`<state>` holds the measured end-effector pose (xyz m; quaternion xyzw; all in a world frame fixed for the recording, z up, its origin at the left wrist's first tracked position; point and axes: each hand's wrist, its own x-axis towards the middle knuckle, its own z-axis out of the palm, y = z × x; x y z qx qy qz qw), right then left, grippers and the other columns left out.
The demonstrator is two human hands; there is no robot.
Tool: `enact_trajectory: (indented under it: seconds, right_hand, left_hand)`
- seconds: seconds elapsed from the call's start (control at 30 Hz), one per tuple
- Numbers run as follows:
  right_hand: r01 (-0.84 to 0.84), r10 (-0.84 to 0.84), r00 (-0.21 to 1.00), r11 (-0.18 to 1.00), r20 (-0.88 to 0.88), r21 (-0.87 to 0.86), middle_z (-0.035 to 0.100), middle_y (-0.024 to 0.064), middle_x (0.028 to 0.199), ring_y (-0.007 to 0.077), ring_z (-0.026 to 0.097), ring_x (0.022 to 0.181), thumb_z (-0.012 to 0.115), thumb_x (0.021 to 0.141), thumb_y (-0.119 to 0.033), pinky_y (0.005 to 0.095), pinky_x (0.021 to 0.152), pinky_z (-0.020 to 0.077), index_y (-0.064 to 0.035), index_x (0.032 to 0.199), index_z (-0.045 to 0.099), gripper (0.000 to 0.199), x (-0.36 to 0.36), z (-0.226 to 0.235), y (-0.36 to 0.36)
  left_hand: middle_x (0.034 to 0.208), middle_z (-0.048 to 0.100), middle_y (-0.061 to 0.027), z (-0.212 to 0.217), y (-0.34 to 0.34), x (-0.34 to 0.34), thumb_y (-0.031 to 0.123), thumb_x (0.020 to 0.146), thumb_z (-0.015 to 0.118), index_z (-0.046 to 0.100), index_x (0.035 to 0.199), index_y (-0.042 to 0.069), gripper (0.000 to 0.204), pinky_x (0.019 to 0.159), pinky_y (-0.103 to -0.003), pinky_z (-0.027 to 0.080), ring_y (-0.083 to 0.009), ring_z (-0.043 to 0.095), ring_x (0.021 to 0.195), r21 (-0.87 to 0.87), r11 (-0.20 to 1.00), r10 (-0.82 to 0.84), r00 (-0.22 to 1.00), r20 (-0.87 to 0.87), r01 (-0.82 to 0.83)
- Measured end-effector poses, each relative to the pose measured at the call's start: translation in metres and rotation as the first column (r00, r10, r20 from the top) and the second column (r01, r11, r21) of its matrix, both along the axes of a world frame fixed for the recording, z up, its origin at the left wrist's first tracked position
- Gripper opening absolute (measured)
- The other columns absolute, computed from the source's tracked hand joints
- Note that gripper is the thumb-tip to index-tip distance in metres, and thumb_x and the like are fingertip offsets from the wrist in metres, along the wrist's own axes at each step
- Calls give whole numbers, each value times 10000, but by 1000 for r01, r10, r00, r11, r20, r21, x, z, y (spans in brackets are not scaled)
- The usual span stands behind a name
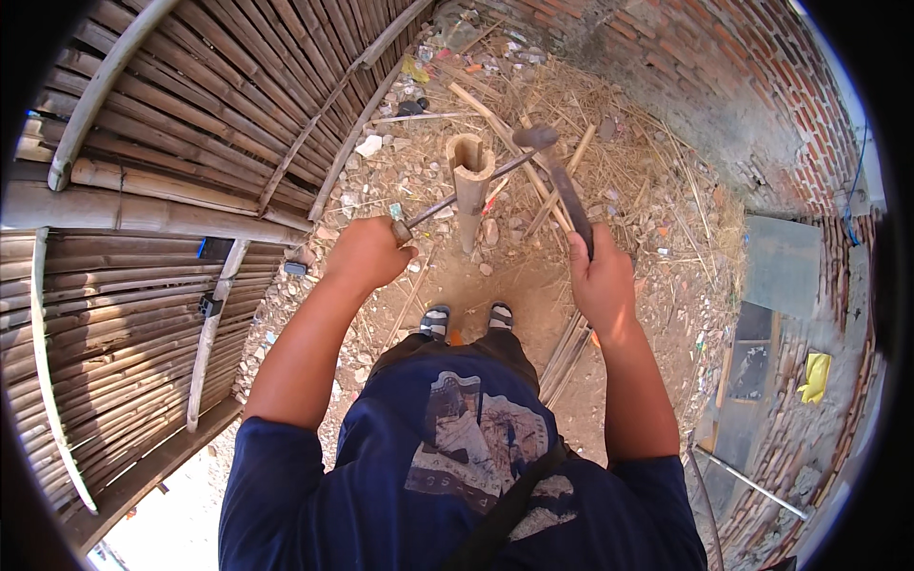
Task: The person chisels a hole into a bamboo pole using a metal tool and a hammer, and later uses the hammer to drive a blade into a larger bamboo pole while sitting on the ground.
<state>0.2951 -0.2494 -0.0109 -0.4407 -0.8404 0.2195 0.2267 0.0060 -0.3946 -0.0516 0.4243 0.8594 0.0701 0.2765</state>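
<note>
Standing upright in the dirt just beyond the two feet: one bamboo post (469,186), hollow top open, long axis vertical, roughly midway between the two hands and a little farther out than either.

Left hand (367,252) closed around the handle of a thin metal blade (464,193), one only, its long axis running from near left to far right, laid across the post close to the top rim and showing again on the post's right side. Seems to touch the post's wall; whether cutting in or merely resting against it cannot be told.

Right hand (600,276) closed around the dark handle of one hammer (562,176), handle slanting up and to the left from the fist, head poised near the blade's far end, just right of the post's top and apart from it. Right hand about as near to the post as the left, the hammer head nearer to the blade tip than to the post.

Counted: two hands, both gripping; one post; one blade; one hammer. Bamboo fence panels (171,143) along the left, brick wall (762,86) on the far right, split bamboo strips and straw scattered over the ground (657,219) behind the post.
</note>
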Motion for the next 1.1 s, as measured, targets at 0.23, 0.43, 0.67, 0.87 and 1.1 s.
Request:
enact_trajectory:
  seconds: [0.23, 0.43, 0.67, 0.87, 1.1]
  right_hand:
    - [6, -78, 978, 937, -193, -350, 621, 68, 760, 171, 585, 693, 745, 982, -409, 342, 672, 502, -11, 1015, 626, 416, -19, 18, 3]
    - [-60, 49, 837, 998, -545, -3, 641, 31, 896, 148, 603, 786, 987, 720, -372, 317, 736, 515, -20, 1117, 642, 633, -83, 22, 2]
    - [-47, -29, 860, 990, -509, -136, 654, 36, 949, 146, 605, 883, 993, 699, -300, 335, 797, 510, -25, 1153, 657, 628, -90, 14, -2]
    - [-69, -81, 798, 972, -597, -224, 658, 19, 996, 128, 596, 903, 997, 695, -250, 312, 816, 497, -24, 1161, 667, 615, -97, 5, -9]
    - [-89, -100, 770, 961, -630, -261, 623, -1, 1002, 113, 570, 921, 997, 700, -213, 295, 833, 480, -25, 1145, 652, 594, -94, 4, -12]
  left_hand:
    - [918, 733, -227, 9, 12, 7, 478, 751, 878, 705, 964, -7, 558, 824, -483, 562, -409, 715, 913, 44, 989, -141, 990, 30, 140]
    - [908, 737, -232, 16, 14, 22, 492, 743, 880, 694, 1111, -8, 648, 829, -490, 567, -417, 721, 929, 109, 982, -160, 985, 71, 152]
    - [1350, 630, -277, 20, -7, 7, 600, 774, 853, 584, 1421, 26, 906, 1051, -491, 502, -427, 608, 1281, 539, 840, -119, 990, 81, 57]
    - [1654, 295, -313, 66, -38, 6, 1027, 785, 143, 316, 1594, -54, 1361, 1252, -589, 225, -438, 275, 1556, 452, 596, -656, -78, 751, -663]
    - [1662, 235, -345, 81, -51, 18, 1043, 755, 113, 275, 1599, -86, 1419, 1249, -608, 227, -502, 236, 1550, 509, 584, -758, -200, 621, -633]
